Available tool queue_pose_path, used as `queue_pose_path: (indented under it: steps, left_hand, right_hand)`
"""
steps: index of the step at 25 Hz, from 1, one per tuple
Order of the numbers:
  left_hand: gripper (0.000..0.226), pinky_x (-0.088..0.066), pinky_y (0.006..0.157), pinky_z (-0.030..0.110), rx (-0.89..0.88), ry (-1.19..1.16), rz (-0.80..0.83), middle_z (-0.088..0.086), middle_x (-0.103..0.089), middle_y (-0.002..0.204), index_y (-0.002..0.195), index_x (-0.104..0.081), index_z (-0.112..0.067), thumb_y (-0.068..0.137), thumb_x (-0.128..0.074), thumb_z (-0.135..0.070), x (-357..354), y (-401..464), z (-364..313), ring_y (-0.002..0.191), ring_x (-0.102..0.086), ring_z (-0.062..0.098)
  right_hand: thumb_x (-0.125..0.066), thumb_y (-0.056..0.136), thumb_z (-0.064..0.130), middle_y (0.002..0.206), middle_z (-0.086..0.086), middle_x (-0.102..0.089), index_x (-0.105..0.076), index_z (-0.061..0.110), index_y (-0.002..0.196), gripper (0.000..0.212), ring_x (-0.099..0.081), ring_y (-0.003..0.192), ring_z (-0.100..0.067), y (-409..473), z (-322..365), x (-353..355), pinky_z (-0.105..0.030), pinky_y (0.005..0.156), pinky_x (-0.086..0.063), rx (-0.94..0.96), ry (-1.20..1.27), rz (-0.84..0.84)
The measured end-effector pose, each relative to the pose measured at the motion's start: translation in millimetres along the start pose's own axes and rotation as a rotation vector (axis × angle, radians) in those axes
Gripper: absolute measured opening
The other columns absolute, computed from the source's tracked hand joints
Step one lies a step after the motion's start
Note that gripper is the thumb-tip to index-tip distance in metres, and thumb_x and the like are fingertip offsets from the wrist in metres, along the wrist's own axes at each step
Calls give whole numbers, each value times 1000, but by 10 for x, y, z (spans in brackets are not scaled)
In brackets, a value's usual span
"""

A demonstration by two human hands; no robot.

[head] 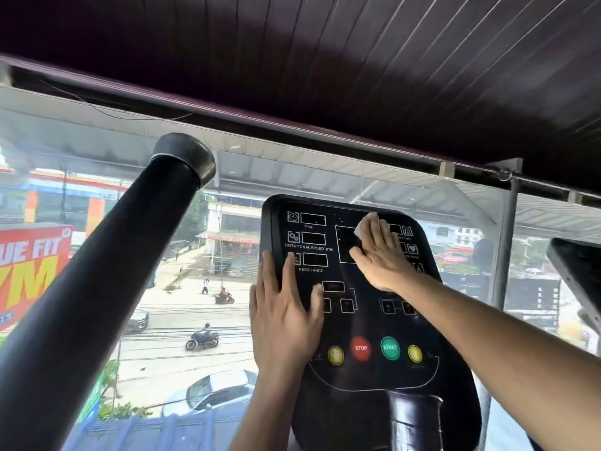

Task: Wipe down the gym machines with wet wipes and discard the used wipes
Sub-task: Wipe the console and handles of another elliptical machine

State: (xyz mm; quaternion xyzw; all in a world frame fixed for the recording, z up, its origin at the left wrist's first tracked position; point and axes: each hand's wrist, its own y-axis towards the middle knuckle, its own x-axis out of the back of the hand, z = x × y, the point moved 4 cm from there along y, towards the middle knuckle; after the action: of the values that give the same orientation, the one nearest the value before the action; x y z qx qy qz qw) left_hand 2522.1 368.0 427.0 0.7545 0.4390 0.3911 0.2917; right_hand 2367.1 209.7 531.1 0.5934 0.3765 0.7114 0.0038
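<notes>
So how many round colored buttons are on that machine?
4, in a row low on the panel: yellow button, red STOP button, green START button, second yellow button. The hands might hide more.

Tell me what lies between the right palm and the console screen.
In the head view, a white wet wipe lies pressed flat under the right hand against the black console panel; only its edge shows past the fingers.
</notes>
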Motion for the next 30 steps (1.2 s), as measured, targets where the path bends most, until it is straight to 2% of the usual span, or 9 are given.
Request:
queue_pose_path:
  steps: [4, 8, 11, 16, 19, 21, 24, 27, 30]
  left_hand:
    - [71, -15, 129, 44, -6, 17, 4, 4, -5, 174, 163, -25, -31, 99, -29, -62, -6, -13, -16, 160, -7, 22]
    - [68, -11, 129, 45, -9, 36, 16, 7, -4, 174, 163, -25, -32, 101, -26, -60, -16, -20, -28, 160, -6, 25]
    - [65, -15, 128, 47, -10, 41, -2, 8, -8, 174, 163, -27, -31, 103, -26, -55, -31, -16, -26, 160, -9, 26]
    - [62, -21, 128, 48, -13, 31, -31, 7, -12, 173, 162, -29, -29, 105, -27, -52, -40, -12, 8, 160, -14, 25]
    - [64, -20, 128, 46, -8, 23, -41, 3, -7, 174, 164, -22, -30, 105, -24, -53, -21, -7, -10, 160, -10, 22]
    - [65, -12, 130, 43, -17, 28, -25, 0, 2, 174, 166, -15, -31, 105, -21, -55, -13, -20, -18, 161, 0, 18]
    - [65, 1, 129, 38, -19, 45, -11, -2, 10, 174, 166, -4, -33, 107, -18, -55, -13, -34, -1, 160, 7, 16]
    - [63, 3, 127, 34, -28, 27, -42, -1, 4, 174, 166, -4, -28, 110, -21, -50, -29, -27, -4, 160, 5, 15]
    - [61, -10, 129, 38, -23, -2, -86, 4, -14, 173, 166, -17, -21, 111, -30, -43, -43, -21, 26, 160, -10, 18]
  right_hand:
    - [-22, 107, 45, 167, -9, 25, 16, 13, 161, 73, 24, 154, -24, -6, -52, 39, -44, 126, 12, 22, -72, -53]
    - [-16, 105, 53, 162, -3, 37, 30, 19, 155, 76, 34, 149, -18, 3, 138, 39, -47, 126, 13, 43, -66, -7]
    - [-17, 107, 51, 161, -1, 37, 28, 21, 156, 73, 34, 149, -19, 100, 494, 78, -43, 125, 15, 138, -76, 12]
    - [-24, 107, 48, 170, -3, -5, -4, 15, 162, 68, -2, 157, -27, 558, 1044, 335, -44, 128, -2, 248, -35, 28]
    - [-26, 107, 48, 171, 2, 5, 1, 20, 164, 68, 5, 158, -17, 752, 1304, 298, -40, 128, 5, 408, -81, 88]
    - [-26, 110, 46, 170, 3, -7, -14, 21, 163, 61, -5, 157, -16, 849, 1423, 322, -38, 128, -1, 435, 30, 89]
    - [-34, 111, 40, 155, -6, -48, -52, 14, 148, 48, -45, 142, -26, 949, 1490, 463, -38, 116, -34, 369, 239, 41]
    - [-48, 108, 34, 144, 0, -60, -65, 17, 135, 36, -59, 129, -20, 973, 1492, 533, -29, 106, -41, 363, 283, -35]
    - [-60, 104, 26, 128, -3, -71, -73, 13, 123, 26, -65, 120, -18, 935, 1514, 574, -28, 101, -46, 380, 284, -125]
